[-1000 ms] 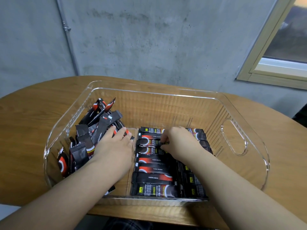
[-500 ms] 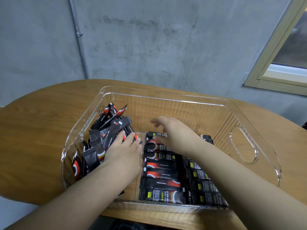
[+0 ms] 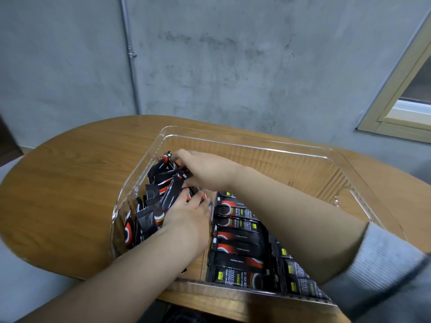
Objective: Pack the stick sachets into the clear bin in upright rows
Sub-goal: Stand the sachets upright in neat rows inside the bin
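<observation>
- A clear bin [image 3: 251, 145] is seen from above on a rounded wooden table [image 3: 70, 183], in front of a grey concrete wall [image 3: 233, 66]
- Two bare forearms are shown reaching into the bin from the near edge; a grey sleeve [image 3: 384, 264] is pushed up on the right arm
- A loose heap of stick sachets [image 3: 163, 185], black with red and white marks, is piled against the bin's left wall, with the sticks tilted at many angles
- The left hand [image 3: 186, 217] is laid palm down against the right side of this heap, its fingers fairly straight and pressed onto the sachets; nothing is seen gripped in it
- The right hand [image 3: 205, 169] is stretched across to the far top of the heap, its fingers curled down among the upper sachets; whether one is actually pinched cannot be told, as the fingertips are hidden by the packets
- Packed sachets [image 3: 240, 248] are arranged in neat rows in the middle and near right part of the bin, one overlapping the next from the near wall backward
- A second row [image 3: 296, 280], with yellow label marks, is set just beside the first on the right and is partly covered by the right forearm
- A cut-out handle [image 3: 345, 199] is visible in the bin's right wall
- A window frame [image 3: 396, 101] is seen at the upper right, and a thin pipe [image 3: 130, 54] is fixed upright on the wall
</observation>
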`<state>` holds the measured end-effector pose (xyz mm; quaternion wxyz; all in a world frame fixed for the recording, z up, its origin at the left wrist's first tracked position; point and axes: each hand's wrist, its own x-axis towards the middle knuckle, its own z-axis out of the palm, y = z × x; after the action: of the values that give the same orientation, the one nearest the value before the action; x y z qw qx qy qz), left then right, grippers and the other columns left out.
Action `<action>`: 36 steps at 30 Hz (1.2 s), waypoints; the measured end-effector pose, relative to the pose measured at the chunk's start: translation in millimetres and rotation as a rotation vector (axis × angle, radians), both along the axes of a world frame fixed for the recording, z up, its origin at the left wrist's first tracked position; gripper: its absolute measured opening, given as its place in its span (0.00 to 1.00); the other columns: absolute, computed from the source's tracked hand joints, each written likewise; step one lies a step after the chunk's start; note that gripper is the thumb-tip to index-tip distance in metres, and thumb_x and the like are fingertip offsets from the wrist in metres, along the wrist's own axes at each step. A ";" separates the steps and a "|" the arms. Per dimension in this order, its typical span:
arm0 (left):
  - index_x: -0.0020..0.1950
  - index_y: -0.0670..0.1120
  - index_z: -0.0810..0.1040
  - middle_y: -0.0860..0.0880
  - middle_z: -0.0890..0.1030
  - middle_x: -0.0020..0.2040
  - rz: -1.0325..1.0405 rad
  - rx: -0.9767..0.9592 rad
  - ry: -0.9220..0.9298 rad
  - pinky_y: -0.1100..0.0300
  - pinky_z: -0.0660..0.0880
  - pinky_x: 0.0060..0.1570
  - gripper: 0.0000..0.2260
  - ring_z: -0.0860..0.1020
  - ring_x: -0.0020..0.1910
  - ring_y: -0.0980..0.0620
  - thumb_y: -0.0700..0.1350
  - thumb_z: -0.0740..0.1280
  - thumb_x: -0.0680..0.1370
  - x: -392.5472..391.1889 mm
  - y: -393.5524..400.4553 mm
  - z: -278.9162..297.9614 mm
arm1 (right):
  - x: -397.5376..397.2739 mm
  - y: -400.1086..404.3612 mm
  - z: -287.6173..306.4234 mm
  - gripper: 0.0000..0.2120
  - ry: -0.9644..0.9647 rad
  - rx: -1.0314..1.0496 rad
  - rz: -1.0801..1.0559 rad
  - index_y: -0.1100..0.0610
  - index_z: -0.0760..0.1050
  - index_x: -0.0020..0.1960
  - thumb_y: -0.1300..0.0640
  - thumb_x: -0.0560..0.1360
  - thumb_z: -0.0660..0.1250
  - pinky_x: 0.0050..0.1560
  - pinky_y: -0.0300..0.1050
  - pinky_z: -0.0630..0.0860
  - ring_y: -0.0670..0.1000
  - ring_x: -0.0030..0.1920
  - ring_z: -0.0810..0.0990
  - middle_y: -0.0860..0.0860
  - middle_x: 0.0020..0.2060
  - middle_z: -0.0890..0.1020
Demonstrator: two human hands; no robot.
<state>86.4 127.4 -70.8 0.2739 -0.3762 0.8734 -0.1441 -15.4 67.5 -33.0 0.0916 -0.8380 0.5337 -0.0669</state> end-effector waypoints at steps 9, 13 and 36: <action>0.79 0.42 0.43 0.45 0.42 0.79 -0.009 0.002 0.004 0.44 0.37 0.72 0.26 0.39 0.77 0.45 0.50 0.47 0.83 0.1 0.9 1.6 | 8.5 -0.4 0.5 0.09 -0.067 -0.016 -0.092 0.64 0.72 0.54 0.62 0.74 0.65 0.44 0.44 0.67 0.57 0.50 0.76 0.58 0.49 0.77; 0.78 0.43 0.43 0.45 0.41 0.79 -0.011 -0.007 0.008 0.44 0.36 0.72 0.27 0.39 0.77 0.44 0.50 0.49 0.83 0.6 1.5 0.5 | 2.7 3.2 3.3 0.06 0.002 -0.087 -0.099 0.61 0.69 0.50 0.60 0.76 0.64 0.40 0.44 0.62 0.58 0.49 0.75 0.59 0.48 0.77; 0.79 0.43 0.47 0.45 0.46 0.79 -0.032 -0.022 0.028 0.42 0.39 0.73 0.26 0.42 0.77 0.43 0.49 0.50 0.83 3.9 7.9 5.2 | -61.8 90.2 12.9 0.16 0.071 0.326 -0.402 0.51 0.66 0.35 0.48 0.79 0.61 0.31 0.41 0.64 0.47 0.31 0.70 0.48 0.32 0.73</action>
<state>90.3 135.2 -65.5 0.2550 -0.3670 0.8815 -0.1527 -77.2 157.7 -20.1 0.1915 -0.6912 0.6961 0.0327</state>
